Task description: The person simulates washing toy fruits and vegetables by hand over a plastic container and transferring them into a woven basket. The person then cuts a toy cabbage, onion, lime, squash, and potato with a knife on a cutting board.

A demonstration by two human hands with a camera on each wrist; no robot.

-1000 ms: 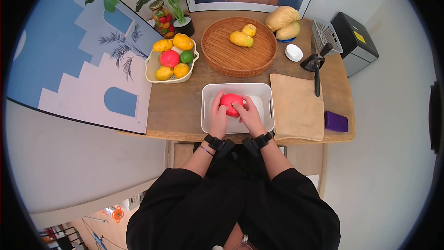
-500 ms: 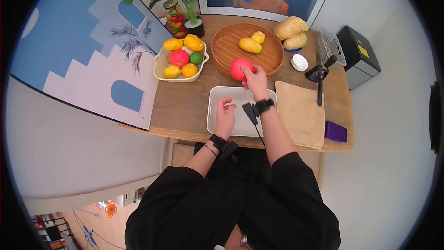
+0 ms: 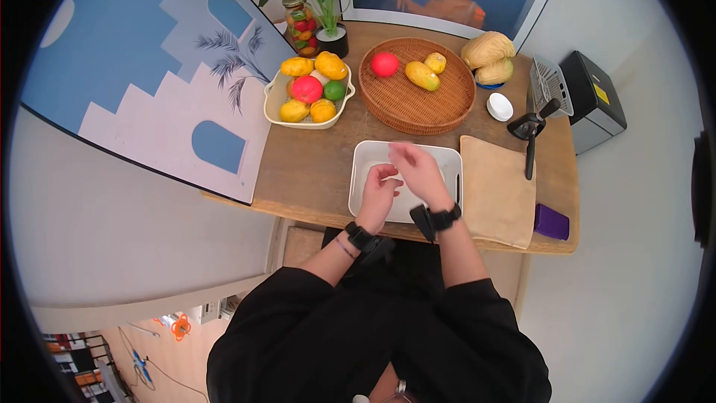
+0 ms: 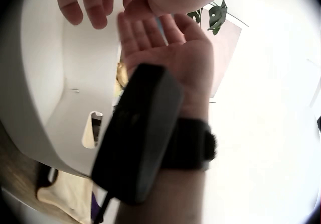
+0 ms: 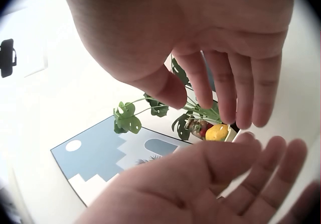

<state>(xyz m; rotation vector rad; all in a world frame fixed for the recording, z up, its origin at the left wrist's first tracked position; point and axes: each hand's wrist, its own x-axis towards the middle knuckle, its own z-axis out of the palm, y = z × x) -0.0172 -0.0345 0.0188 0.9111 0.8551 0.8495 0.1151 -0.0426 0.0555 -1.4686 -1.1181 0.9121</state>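
Observation:
Both hands hover over a white rectangular tub [image 3: 446, 163] and hold nothing. My left hand [image 3: 379, 195] has its palm turned up and fingers loosely bent, as the left wrist view also shows. Just above and to the right of it is my right hand [image 3: 419, 173], slightly blurred. In the right wrist view its fingers extend loosely above the left hand's fingers. Farther back, a round red fruit [image 3: 385, 65] lies at the left side of a round wicker tray [image 3: 418, 116]. Beside it in the tray are an oblong yellow fruit [image 3: 423, 76] and a smaller yellow one [image 3: 435, 63].
A cream basket [image 3: 302, 124] of mixed fruit stands at the back left, near a potted plant [image 3: 332, 41] and a glass jar [image 3: 300, 26]. Right of the tub lie a tan cloth [image 3: 496, 194], a black-handled tool [image 3: 530, 138], a white bowl [image 3: 500, 107] and a purple block [image 3: 552, 222].
The right hand lifted the red fruit out of the tub, left it in the wicker tray and came back over the tub. The left hand let go of the fruit and stayed above the tub.

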